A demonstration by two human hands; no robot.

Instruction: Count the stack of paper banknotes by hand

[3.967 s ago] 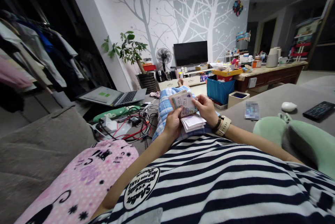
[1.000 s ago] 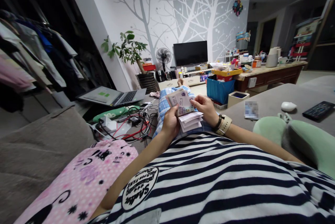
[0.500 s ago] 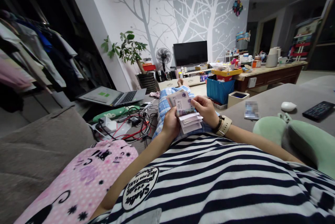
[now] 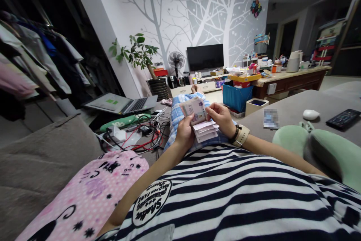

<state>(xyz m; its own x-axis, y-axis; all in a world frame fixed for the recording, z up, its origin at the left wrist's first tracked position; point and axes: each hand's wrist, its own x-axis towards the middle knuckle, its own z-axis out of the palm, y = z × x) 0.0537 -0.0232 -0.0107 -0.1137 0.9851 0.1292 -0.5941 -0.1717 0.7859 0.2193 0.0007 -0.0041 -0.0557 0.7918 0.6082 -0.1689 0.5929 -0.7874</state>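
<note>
My left hand [image 4: 185,132] is closed around a stack of banknotes [image 4: 195,106], its thumb lying across their face. A printed 5 shows on the top note. The upper notes stand up in a slight fan, while several folded-over ends [image 4: 206,131] hang below the thumb toward my striped shirt. At the right edge of the stack, my right hand [image 4: 221,118] has thumb and forefinger pinched together. Whether a note edge sits between those fingertips is too small to tell. Both hands are over my lap, above blue checked trousers [image 4: 175,110].
An open laptop [image 4: 121,105] and tangled cables [image 4: 153,132] lie to the left, beside a pink spotted cushion [image 4: 93,192]. On the sofa at right are a blurred-out item [image 4: 271,118], a white mouse-shaped object [image 4: 311,114], a remote [image 4: 343,119] and a green neck pillow [image 4: 328,150].
The top note's spread part by my right fingertips has shifted, and the printed 5 now shows more plainly. My left thumb has moved slightly up over the notes.
</note>
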